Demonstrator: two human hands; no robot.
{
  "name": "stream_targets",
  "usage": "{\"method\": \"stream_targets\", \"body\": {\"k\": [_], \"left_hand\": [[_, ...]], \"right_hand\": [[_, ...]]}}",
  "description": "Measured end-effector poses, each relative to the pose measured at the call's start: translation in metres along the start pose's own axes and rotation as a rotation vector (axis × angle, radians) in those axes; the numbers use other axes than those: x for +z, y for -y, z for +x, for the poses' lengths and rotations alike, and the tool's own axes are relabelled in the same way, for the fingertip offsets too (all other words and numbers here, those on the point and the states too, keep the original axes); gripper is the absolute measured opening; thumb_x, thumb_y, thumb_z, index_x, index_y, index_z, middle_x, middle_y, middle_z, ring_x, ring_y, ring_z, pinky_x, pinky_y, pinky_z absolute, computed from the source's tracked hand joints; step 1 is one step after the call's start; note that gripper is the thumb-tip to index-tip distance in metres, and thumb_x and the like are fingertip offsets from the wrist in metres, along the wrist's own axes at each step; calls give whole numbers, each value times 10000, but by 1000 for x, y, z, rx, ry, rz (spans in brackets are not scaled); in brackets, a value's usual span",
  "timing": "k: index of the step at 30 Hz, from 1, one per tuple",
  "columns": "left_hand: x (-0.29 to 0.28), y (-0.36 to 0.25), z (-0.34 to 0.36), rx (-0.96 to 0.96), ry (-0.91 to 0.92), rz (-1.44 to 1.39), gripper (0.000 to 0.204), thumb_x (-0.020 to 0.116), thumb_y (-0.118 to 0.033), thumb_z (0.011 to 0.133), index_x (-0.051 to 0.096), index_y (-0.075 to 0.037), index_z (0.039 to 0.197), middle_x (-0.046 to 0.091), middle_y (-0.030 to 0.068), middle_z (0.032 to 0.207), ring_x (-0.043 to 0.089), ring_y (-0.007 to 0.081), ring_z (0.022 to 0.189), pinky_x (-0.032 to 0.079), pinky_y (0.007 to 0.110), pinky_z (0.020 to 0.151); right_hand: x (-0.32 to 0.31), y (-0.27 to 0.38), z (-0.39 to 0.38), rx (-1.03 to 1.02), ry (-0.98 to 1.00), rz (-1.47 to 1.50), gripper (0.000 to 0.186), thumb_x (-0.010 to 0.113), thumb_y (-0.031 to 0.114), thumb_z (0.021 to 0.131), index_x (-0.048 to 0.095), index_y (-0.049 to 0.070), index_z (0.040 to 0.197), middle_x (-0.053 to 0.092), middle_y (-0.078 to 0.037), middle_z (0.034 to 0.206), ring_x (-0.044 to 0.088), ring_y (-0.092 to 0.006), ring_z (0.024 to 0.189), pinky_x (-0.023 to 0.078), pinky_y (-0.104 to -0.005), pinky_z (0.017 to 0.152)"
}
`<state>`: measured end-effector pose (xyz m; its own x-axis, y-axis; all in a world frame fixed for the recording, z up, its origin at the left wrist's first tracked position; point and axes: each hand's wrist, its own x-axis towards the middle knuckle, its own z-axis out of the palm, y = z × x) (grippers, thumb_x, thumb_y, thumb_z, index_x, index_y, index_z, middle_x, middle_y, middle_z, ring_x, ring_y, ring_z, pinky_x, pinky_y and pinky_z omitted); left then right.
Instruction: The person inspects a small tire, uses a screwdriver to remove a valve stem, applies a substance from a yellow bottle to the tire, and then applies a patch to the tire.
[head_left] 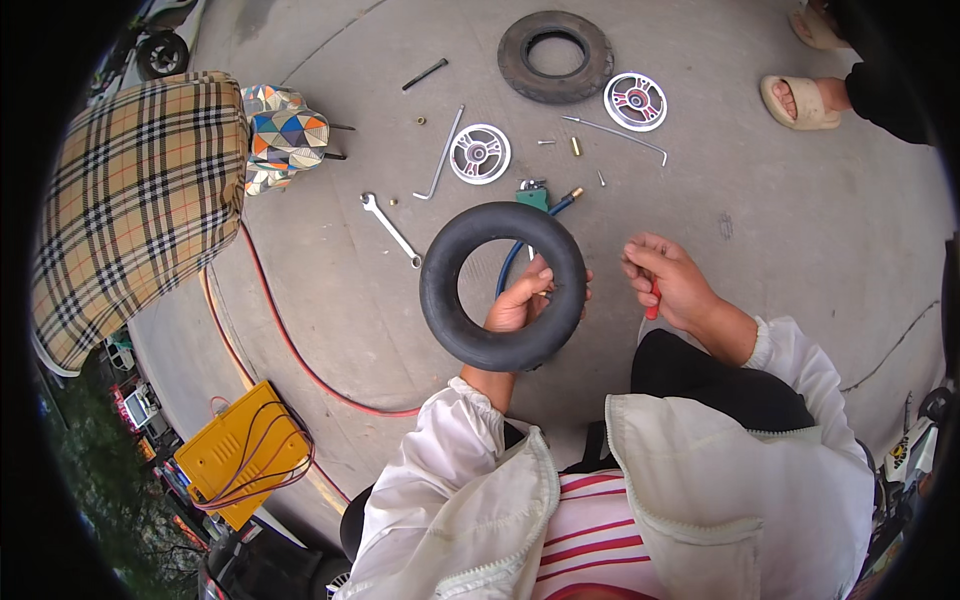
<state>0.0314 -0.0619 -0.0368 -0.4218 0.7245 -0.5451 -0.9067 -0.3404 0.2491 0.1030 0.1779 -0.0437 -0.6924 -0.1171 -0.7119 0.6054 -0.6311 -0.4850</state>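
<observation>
A black inner tube (445, 308), round and inflated-looking, is held up in front of me. My left hand (512, 308) grips its right lower side, with the thumb inside the ring and fingertips around the outer edge. To the right, apart from the tube, my right hand (678, 282) is closed around a small tool with a red handle (653, 302); the rest of that tool is hidden or too small to make out. Just beyond the tube lies a green tool (532, 197) beside a blue hose (566, 203) with a brass-coloured tip, both partly covered by the tube.
On the concrete lie a tyre (515, 70), two wheel rims (480, 170), a wrench (390, 228), bent rods (440, 155) and a bolt (425, 74). A red hose (285, 335) and yellow box (240, 450) are left, below a plaid cover (150, 190). Someone's sandalled foot (800, 102) stands far right.
</observation>
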Motion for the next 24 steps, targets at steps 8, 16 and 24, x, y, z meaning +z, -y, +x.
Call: {"method": "stream_targets", "body": {"k": [8, 16, 24], "left_hand": [[-1, -4, -1, 11, -58, 29, 568, 600, -232, 993, 413, -93, 1511, 625, 224, 1298, 672, 298, 1078, 590, 418, 887], [-6, -6, 1, 51, -52, 109, 539, 585, -253, 1005, 429, -82, 1492, 624, 216, 1304, 668, 296, 1088, 586, 416, 888], [-6, -7, 1, 77, -87, 121, 450, 562, -332, 1043, 520, -56, 1397, 654, 203, 1246, 677, 287, 1074, 597, 407, 873]], "right_hand": [[-1, -3, 1, 9, -27, 2, 135, 604, 207, 1028, 579, 85, 977, 536, 11, 796, 429, -39, 609, 327, -202, 467], [-2, -5, 2, 22, -33, -3, 165, 596, 207, 1035, 560, 77, 940, 529, 6, 792, 424, -40, 591, 328, -204, 446], [-2, -7, 4, 34, -65, -30, 188, 598, 219, 1035, 559, 70, 926, 531, 4, 787, 417, -40, 574, 333, -203, 438]]}}
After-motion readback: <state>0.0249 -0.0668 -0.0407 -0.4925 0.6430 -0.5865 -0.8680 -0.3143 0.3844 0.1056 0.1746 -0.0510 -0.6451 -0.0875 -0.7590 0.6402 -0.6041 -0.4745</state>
